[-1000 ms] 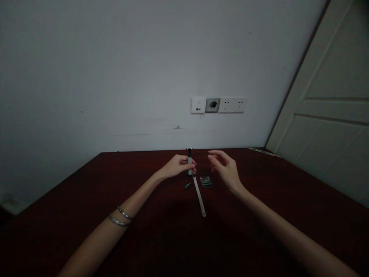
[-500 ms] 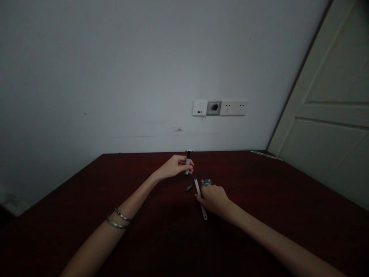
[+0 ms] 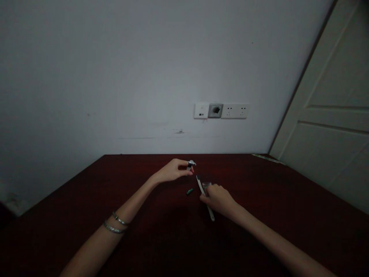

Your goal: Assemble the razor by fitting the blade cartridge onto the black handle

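My left hand (image 3: 176,169) is closed in a pinch around a short tool (image 3: 189,167) with a pale handle, a black neck and a shiny silver head. Its exact kind is not clear. Lower and to the right, my right hand (image 3: 219,197) closes with thumb and fingers on a long, slim white stick (image 3: 211,214) that has a dark tip and a hole at its near end. Just beyond these fingers shows a small clear plastic case (image 3: 206,184), partly hidden by them. Between the hands lies a small dark green piece (image 3: 189,191) on the table.
The dark red table (image 3: 138,242) meets a grey-white wall (image 3: 144,77) at its far edge. Sockets (image 3: 235,111) and switch plates are set in the wall. A panelled door (image 3: 331,115) stands at the right, with a patterned strip (image 3: 267,158) near the table's far right corner.
The silver-headed tool has come down and tipped, its head now nearer me and to the right. My right hand and the white stick's near end have shifted slightly right.
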The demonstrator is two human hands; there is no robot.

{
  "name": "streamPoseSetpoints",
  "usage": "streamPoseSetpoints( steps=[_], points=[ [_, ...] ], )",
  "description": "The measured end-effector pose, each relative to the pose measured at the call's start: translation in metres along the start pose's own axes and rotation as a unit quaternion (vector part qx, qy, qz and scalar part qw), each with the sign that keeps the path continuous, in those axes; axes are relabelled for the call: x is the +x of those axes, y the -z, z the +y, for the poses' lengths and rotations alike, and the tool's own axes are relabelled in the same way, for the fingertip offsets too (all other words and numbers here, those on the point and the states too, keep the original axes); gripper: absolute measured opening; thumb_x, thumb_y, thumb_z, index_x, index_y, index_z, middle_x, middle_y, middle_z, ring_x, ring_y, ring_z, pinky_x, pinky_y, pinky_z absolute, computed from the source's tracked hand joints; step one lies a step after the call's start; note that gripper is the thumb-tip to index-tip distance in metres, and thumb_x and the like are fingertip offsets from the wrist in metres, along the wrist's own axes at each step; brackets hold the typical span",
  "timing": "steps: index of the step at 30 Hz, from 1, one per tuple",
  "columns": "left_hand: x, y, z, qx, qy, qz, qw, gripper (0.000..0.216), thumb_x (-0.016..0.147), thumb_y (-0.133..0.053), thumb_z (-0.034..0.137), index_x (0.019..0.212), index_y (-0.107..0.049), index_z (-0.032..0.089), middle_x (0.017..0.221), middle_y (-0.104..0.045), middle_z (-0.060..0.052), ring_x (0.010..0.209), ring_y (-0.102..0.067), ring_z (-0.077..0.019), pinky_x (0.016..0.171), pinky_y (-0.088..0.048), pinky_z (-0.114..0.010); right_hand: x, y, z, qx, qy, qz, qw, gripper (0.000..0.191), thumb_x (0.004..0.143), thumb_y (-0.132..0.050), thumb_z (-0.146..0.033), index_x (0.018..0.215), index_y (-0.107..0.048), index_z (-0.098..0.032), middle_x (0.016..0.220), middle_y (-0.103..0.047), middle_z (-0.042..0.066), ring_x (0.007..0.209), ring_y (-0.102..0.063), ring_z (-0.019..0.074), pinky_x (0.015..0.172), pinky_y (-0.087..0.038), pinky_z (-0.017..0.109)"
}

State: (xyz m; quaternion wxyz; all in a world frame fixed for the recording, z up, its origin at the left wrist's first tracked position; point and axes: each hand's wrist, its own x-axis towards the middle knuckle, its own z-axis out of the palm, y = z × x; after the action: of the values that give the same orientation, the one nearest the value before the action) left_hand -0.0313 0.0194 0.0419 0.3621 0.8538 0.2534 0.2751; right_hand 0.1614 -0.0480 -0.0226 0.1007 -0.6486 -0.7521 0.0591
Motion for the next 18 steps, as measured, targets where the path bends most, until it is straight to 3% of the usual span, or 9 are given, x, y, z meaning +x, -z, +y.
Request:
streamPoseSetpoints(
  steps=[5,10,15,18],
  points=[
    [-0.003,0.002,-0.001,-0.004,0.007,0.016,1.000,0.016,0.074,-0.059,0.024,0.084,-0.067,0.015,0.082,-0.066,-0.004,0.079,-0.058,-0.0169,0.076,-0.043,-0.028,0.011,0.028,0.025,0.158,0.016,0.058,0.986,0.025,0.074,-0.053,-0.033,0.055,-0.057,-0.017,0.056,-0.061,0.006,0.053,-0.057,0.0167,0.050,-0.036,0.025],
    [-0.001,-0.002,-0.013,0.002,0.003,0.040,0.999,0.015,0.075,-0.058,0.025,0.084,-0.067,0.016,0.083,-0.066,-0.005,0.078,-0.058,-0.0169,0.077,-0.042,-0.028,0.018,0.052,0.049,0.358,0.060,0.052,0.930,0.024,0.080,-0.048,-0.038,0.089,-0.057,-0.018,0.064,-0.061,0.002,0.048,-0.053,0.0132,0.045,-0.039,0.024],
    [0.002,-0.008,-0.027,0.036,-0.015,0.081,0.996,0.015,0.077,-0.055,0.022,0.083,-0.066,0.016,0.083,-0.065,-0.005,0.079,-0.058,-0.0173,0.077,-0.041,-0.028,0.011,0.073,0.052,0.248,0.139,0.138,0.949,0.039,0.083,-0.045,-0.028,0.122,-0.051,-0.023,0.082,-0.064,0.004,0.075,-0.057,0.0175,0.073,-0.044,0.031],
    [0.003,-0.012,-0.033,0.049,-0.032,0.101,0.993,0.015,0.078,-0.052,0.021,0.085,-0.065,0.015,0.084,-0.065,-0.005,0.080,-0.057,-0.0174,0.076,-0.041,-0.026,0.002,0.076,0.040,0.167,0.186,0.156,0.956,0.047,0.085,-0.039,-0.022,0.131,-0.043,-0.028,0.091,-0.060,0.005,0.082,-0.054,0.0174,0.077,-0.042,0.032]
  ],
)
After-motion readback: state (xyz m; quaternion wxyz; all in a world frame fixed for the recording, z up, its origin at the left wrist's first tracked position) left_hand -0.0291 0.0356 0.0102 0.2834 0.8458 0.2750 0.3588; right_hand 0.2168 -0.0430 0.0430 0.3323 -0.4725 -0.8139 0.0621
